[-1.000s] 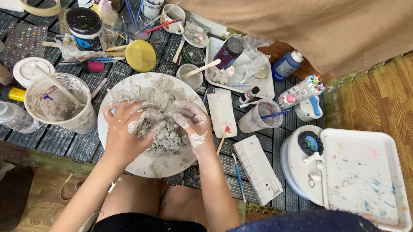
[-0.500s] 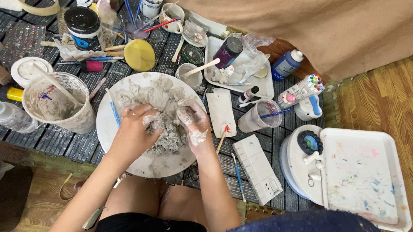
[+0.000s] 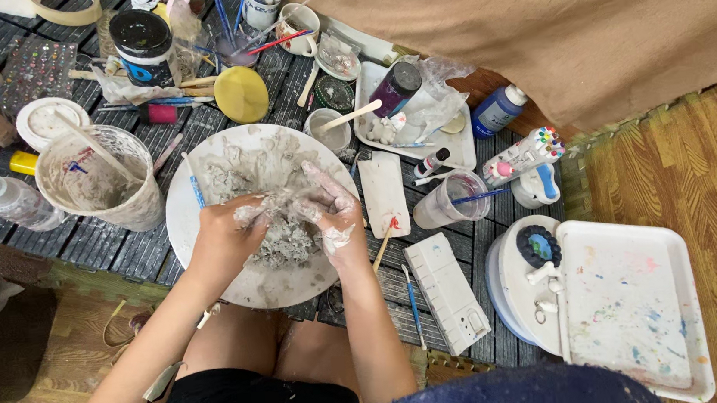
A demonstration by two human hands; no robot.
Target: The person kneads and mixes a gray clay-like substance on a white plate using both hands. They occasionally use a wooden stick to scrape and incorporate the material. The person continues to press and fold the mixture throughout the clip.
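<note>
A lump of wet grey clay (image 3: pixel 285 234) lies on a round white plate (image 3: pixel 197 233) smeared with clay, on a dark slatted low table. My left hand (image 3: pixel 225 237) presses against the lump from the left, fingers curled into it. My right hand (image 3: pixel 330 211), coated in clay, grips the lump from the right. Both hands meet over the middle of the plate. A blue-handled brush (image 3: pixel 195 183) rests on the plate's left part.
A clay-smeared tub with a stick (image 3: pixel 97 177) stands left of the plate, with a clear bottle (image 3: pixel 8 197). A rectangular white palette (image 3: pixel 384 192), a cup with a brush (image 3: pixel 449 199), a white box (image 3: pixel 447 292) and a paint-stained tray (image 3: pixel 631 307) lie right. Jars and brushes crowd the back.
My hands have drawn closer together on the clay lump, squeezing it; the left hand slid right and the right hand shifted down toward the plate's middle.
</note>
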